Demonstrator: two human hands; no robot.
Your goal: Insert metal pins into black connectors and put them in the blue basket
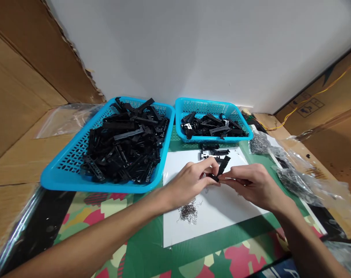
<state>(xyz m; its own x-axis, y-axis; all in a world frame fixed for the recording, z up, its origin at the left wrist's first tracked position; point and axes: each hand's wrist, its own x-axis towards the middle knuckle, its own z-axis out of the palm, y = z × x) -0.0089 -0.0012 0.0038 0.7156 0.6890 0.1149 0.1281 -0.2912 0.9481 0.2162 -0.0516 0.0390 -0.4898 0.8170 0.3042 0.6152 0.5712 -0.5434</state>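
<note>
My left hand (pixel 189 181) and my right hand (pixel 250 183) meet over a white sheet (pixel 221 212), fingers pinched together. Between them they hold a small black plastic part (pixel 221 168), tilted up to the right. A little heap of thin metal springs (pixel 188 211) lies on the sheet just below my left hand. A few more black parts (pixel 214 152) rest at the sheet's far edge.
A large blue basket (pixel 56 173) heaped with black plastic parts stands at the left. A smaller blue basket (pixel 187 106) with fewer parts is behind the sheet. Clear bags of small metal pieces (pixel 294 181) lie at the right. Cardboard walls flank both sides.
</note>
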